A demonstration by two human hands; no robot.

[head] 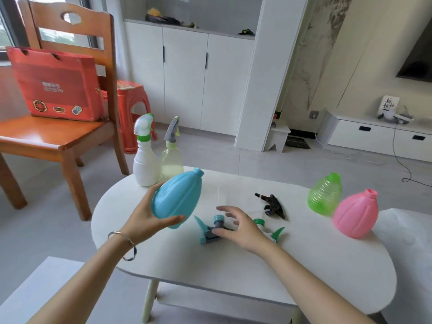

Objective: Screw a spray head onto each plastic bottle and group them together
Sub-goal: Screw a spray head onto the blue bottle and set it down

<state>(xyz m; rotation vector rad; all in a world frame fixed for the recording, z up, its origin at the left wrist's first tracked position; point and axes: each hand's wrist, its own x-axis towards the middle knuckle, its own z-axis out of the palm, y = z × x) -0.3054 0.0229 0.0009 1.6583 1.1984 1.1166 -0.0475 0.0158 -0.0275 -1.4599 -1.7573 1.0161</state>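
From the head camera we see the left hand (pixel 149 220) gripping the blue bottle (pixel 177 199) by its round bottom, tilted above the surface (pixel 233 265), with its neck open. The right hand (pixel 238 224) is over the teal spray head (pixel 210 232), fingers spread and not closed on it. We think the smooth bottle may slip, or the head may go on crooked. Two finished bottles (pixel 146 164) stand at the far edge. The green bottle (pixel 325 197) looks empty, and the pink bottle (pixel 356 213) hides its inside.

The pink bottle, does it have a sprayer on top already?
No, the pink bottle has a bare, open neck with no spray head screwed onto it.
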